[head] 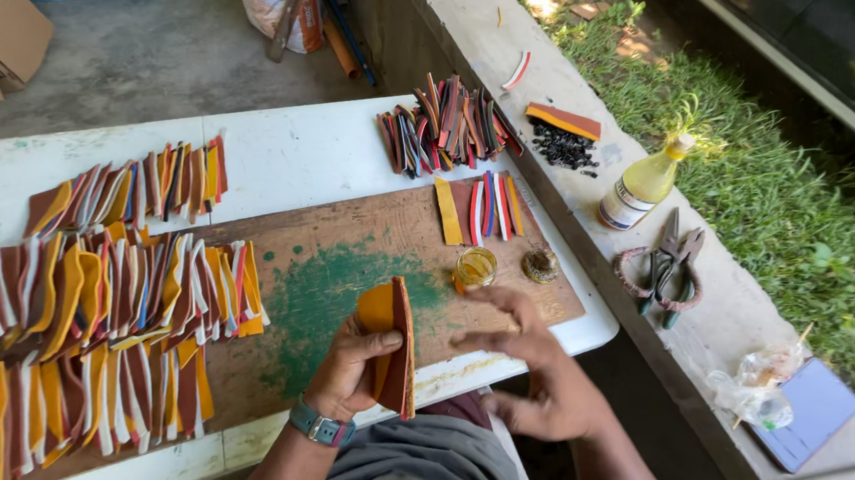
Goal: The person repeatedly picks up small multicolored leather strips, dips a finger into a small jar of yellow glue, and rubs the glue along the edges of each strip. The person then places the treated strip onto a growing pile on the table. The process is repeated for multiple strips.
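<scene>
My left hand (353, 374) grips a folded leather piece (390, 335), orange inside and brown outside, held upright over the near edge of the brown board (348, 251). A watch sits on that wrist. My right hand (528, 358) hovers just to the right of the piece, blurred, fingers spread, holding nothing. A small jar of yellow glue (474, 266) stands on the board just beyond my right hand, with a small round brown lid (541, 265) beside it. A short row of coloured strips (480, 208) lies behind the jar.
Rows of folded brown, orange and white leather pieces (92, 324) cover the left of the white table (291, 149). A pile of coloured strips (447, 123), black beads (563, 147), a yellow bottle (644, 185) and pliers (672, 265) lie on the concrete ledge at right.
</scene>
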